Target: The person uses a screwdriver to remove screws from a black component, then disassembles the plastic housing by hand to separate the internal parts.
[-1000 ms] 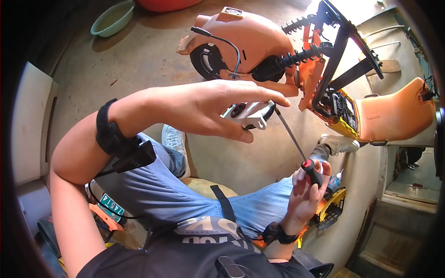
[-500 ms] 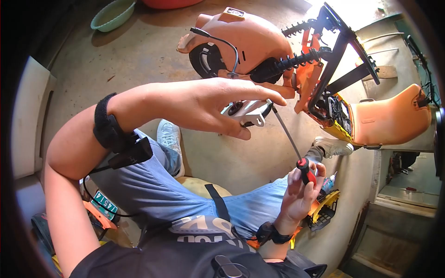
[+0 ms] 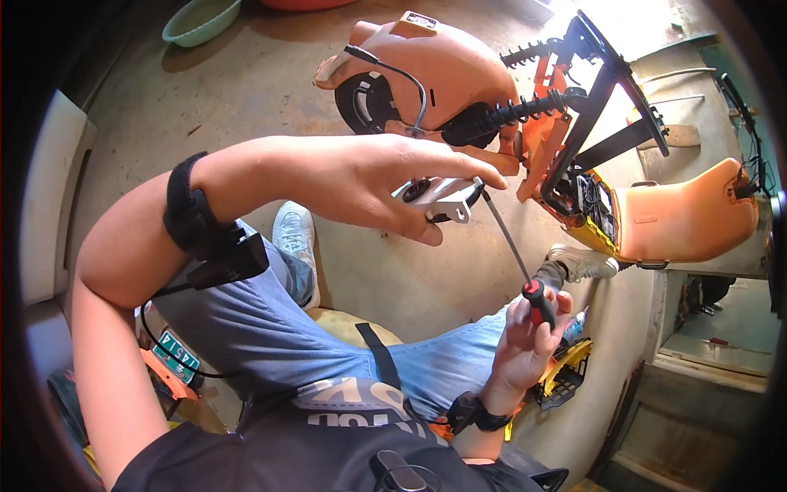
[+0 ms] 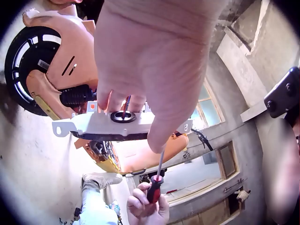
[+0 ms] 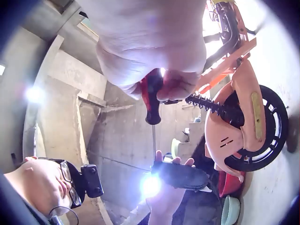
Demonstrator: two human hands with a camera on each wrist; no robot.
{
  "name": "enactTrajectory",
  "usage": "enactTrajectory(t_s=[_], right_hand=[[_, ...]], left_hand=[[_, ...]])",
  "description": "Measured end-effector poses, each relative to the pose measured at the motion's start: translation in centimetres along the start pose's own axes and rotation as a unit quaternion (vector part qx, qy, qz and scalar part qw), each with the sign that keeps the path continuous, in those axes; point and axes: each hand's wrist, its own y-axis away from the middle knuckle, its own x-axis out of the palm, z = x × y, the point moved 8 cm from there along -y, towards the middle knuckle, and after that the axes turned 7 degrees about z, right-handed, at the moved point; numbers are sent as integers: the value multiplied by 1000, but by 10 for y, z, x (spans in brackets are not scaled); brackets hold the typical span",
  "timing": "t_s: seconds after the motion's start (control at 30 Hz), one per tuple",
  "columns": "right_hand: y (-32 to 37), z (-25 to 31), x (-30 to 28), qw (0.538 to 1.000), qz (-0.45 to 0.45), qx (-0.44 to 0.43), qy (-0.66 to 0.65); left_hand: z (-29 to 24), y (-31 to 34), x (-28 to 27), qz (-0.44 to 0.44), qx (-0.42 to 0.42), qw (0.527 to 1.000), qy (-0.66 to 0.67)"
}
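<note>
My left hand (image 3: 361, 184) grips a white bracketed part (image 3: 451, 205) between thumb and fingers, over my lap. In the left wrist view this part shows a black-rimmed hole (image 4: 123, 116) with thin wires in it, and mounting tabs at its ends. Its other side, seen in the right wrist view, is a dark oblong face (image 5: 183, 176). My right hand (image 3: 525, 344) holds a screwdriver (image 3: 539, 303) by its red and black handle. The long shaft slants up, with its tip right at the right end of the white part.
Ahead stands a partly stripped orange scooter with a rear fender (image 3: 451, 66), spring shock absorber (image 3: 525, 108), black frame and tipped-back seat (image 3: 689, 215). A pale green basin (image 3: 201, 23) is at the far left. Yellow plastic pieces (image 3: 567, 369) lie to my right, and a green number plate (image 3: 176, 357) to my left.
The head view has shifted slightly, so the scooter seat and doorway sit further left. Both hands keep their holds, and the screwdriver tip stays at the white part's end.
</note>
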Motion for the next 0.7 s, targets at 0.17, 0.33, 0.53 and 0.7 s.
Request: enactTrajectory(t_s=[0.17,0.33,0.53,0.7], right_hand=[[1,-17,-27,983,146,93,-54],[0,-11,3,996,77,51,18],[1,-6,-23,998,50,18,33],[6,-24,-18,976,153,122,-97]], left_hand=[[2,-1,5,19,-41,999,20],[2,1,3,-5,-1,1000,-13],[6,1,7,23,-63,998,14],[6,0,10,38,-61,997,13]])
